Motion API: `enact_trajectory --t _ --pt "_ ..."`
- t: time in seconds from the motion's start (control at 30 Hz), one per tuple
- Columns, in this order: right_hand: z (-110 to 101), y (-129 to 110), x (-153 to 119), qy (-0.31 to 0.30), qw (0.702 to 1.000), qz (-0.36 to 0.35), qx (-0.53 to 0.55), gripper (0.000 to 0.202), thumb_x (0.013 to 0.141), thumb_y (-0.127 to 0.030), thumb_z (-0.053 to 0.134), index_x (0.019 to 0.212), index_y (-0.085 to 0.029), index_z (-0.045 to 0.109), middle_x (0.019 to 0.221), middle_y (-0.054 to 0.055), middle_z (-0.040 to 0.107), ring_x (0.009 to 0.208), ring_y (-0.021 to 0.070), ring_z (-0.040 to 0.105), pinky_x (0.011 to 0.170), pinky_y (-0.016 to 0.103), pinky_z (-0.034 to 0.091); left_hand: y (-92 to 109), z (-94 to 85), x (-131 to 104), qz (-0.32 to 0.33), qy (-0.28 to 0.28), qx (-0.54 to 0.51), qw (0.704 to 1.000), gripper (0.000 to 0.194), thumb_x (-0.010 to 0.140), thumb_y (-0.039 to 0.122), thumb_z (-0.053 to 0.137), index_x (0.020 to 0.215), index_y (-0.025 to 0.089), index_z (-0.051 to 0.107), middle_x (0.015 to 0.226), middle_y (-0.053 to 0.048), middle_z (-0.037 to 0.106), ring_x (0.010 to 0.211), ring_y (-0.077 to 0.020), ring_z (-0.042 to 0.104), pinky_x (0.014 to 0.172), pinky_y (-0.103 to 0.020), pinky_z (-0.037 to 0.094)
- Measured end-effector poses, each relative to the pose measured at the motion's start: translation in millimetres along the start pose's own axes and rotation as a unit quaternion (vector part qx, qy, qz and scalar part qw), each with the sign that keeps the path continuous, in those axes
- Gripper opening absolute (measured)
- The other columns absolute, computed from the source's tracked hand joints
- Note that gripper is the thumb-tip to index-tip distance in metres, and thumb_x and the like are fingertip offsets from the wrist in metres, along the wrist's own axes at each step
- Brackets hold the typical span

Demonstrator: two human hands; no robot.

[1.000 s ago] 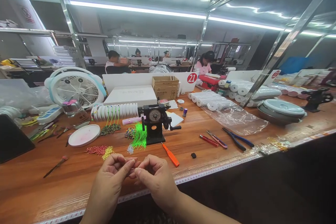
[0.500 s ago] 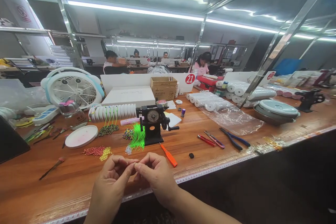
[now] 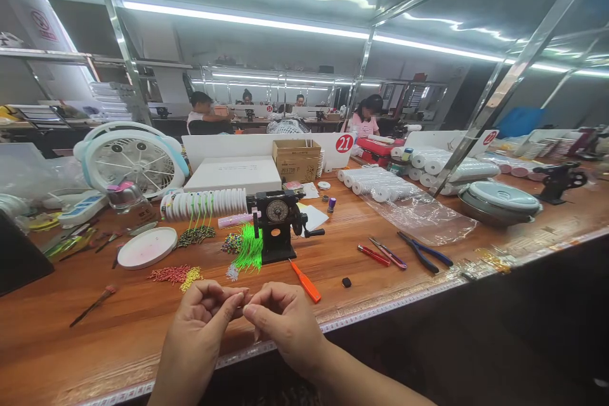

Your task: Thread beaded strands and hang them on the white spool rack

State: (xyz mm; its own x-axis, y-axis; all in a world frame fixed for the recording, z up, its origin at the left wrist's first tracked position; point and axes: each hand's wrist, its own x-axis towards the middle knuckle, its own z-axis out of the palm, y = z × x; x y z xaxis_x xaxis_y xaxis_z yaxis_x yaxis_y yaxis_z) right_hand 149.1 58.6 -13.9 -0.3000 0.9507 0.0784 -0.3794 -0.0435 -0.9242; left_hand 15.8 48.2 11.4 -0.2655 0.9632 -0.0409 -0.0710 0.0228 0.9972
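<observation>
My left hand (image 3: 197, 330) and my right hand (image 3: 285, 323) meet over the table's front edge, each with thumb and forefinger pinched. Whatever is between the fingertips is too small to make out. Just beyond them are red pieces (image 3: 174, 273), yellow pieces (image 3: 191, 278) and bright green strands (image 3: 250, 250). Behind the strands stands a black winding machine (image 3: 278, 219) with a row of white spools (image 3: 209, 203) at its left. An orange-handled screwdriver (image 3: 307, 281) lies just beyond my right hand.
On the wooden table (image 3: 333, 317) are a white dish (image 3: 147, 247), a small black object (image 3: 346, 282), red cutters (image 3: 373, 255) and blue pliers (image 3: 425, 252). Behind are a fan (image 3: 137, 162), a carton (image 3: 296, 160) and wrapped rolls (image 3: 380, 184). People sit at benches farther back.
The fingertips of both hands have shifted slightly, with a little more of a gap between them. My left hand has moved a touch lower. The objects on the table look the same.
</observation>
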Motion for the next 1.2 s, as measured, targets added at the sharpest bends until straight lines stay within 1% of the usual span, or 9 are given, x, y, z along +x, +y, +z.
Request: enact_trajectory --t 0.17,0.27,0.33,0.43,0.67,0.8,0.93,1.1,1.2 --pt "1.6 -2.9 -1.0 -0.014 1.000 0.010 0.010 0.022 0.069 -0.027 0.069 0.064 -0.011 0.056 0.051 0.000 0.052 0.044 0.0076 0.045 0.047 0.021 0.035 -2.3 -1.8 1.5 0.000 -0.002 -0.004 1.000 0.041 0.053 0.034 0.083 0.071 0.019 0.050 0.061 0.004 0.060 0.068 -0.0136 0.063 0.056 -0.015 0.049" --pt "2.8 -4.8 -1.5 -0.021 1.000 0.015 0.016 0.022 0.069 -0.026 0.069 0.063 -0.011 0.056 0.050 0.000 0.052 0.044 0.0076 0.045 0.047 0.021 0.035 -4.5 -2.3 3.0 -0.002 -0.010 -0.012 1.000 0.040 0.055 0.033 0.082 0.073 0.019 0.049 0.064 0.004 0.060 0.070 -0.0129 0.063 0.060 -0.015 0.050" --pt "3.2 -5.5 -1.7 -0.024 0.999 0.020 0.017 0.022 0.069 -0.026 0.069 0.063 -0.011 0.055 0.050 0.000 0.052 0.044 0.0077 0.045 0.047 0.021 0.035 -5.0 -2.2 3.3 -0.003 -0.009 -0.007 1.000 0.040 0.056 0.033 0.082 0.074 0.019 0.049 0.064 0.004 0.061 0.070 -0.0123 0.063 0.058 -0.014 0.050" --pt "3.1 -5.2 -1.5 -0.018 0.999 0.020 0.017 0.022 0.068 -0.026 0.069 0.062 -0.011 0.055 0.050 0.000 0.052 0.044 0.0077 0.045 0.047 0.021 0.035 -4.4 -1.8 3.0 -0.006 -0.008 0.000 1.000 0.039 0.057 0.033 0.081 0.074 0.019 0.049 0.064 0.004 0.061 0.069 -0.0123 0.063 0.057 -0.014 0.049" --pt "1.1 -0.9 1.1 -0.008 0.999 0.038 0.033 0.026 0.065 -0.030 0.072 0.062 -0.012 0.055 0.048 -0.001 0.051 0.041 0.0074 0.044 0.045 0.021 0.034 -5.8 -2.4 3.0 -0.017 -0.023 -0.018 0.999 0.041 0.056 0.034 0.082 0.073 0.019 0.047 0.066 0.004 0.062 0.076 -0.0145 0.064 0.067 -0.018 0.052" --pt "-0.8 -0.1 3.7 0.001 0.998 0.045 0.031 0.028 0.065 -0.033 0.073 0.063 -0.011 0.056 0.048 -0.002 0.051 0.041 0.0070 0.043 0.044 0.020 0.034 -4.7 0.3 2.4 -0.009 -0.022 -0.014 1.000 0.041 0.055 0.035 0.082 0.071 0.020 0.048 0.062 0.006 0.059 0.074 -0.0127 0.063 0.064 -0.015 0.052" --pt "-1.0 -0.5 5.5 0.017 0.999 0.038 0.008 0.028 0.067 -0.034 0.071 0.065 -0.011 0.055 0.048 -0.001 0.051 0.041 0.0072 0.043 0.043 0.020 0.033 -2.2 2.8 -0.5 -0.007 -0.011 -0.009 1.000 0.045 0.052 0.038 0.083 0.070 0.019 0.047 0.062 0.004 0.062 0.072 -0.0126 0.063 0.061 -0.014 0.052" --pt "1.7 -2.5 4.6 0.036 0.998 0.028 -0.041 0.026 0.070 -0.034 0.068 0.065 -0.010 0.056 0.048 -0.002 0.050 0.041 0.0065 0.042 0.042 0.019 0.031 -4.5 1.9 -4.1 0.007 -0.029 -0.011 0.999 0.044 0.056 0.040 0.081 0.074 0.021 0.046 0.070 0.002 0.066 0.078 -0.0141 0.065 0.071 -0.018 0.054" --pt "2.4 -2.7 3.2 0.040 0.998 0.020 -0.049 0.025 0.070 -0.032 0.067 0.064 -0.011 0.055 0.050 -0.001 0.050 0.041 0.0059 0.040 0.042 0.019 0.030 -5.9 1.7 -3.2 0.014 -0.026 -0.009 1.000 0.042 0.057 0.039 0.081 0.075 0.021 0.047 0.070 0.003 0.065 0.078 -0.0137 0.065 0.071 -0.018 0.055"
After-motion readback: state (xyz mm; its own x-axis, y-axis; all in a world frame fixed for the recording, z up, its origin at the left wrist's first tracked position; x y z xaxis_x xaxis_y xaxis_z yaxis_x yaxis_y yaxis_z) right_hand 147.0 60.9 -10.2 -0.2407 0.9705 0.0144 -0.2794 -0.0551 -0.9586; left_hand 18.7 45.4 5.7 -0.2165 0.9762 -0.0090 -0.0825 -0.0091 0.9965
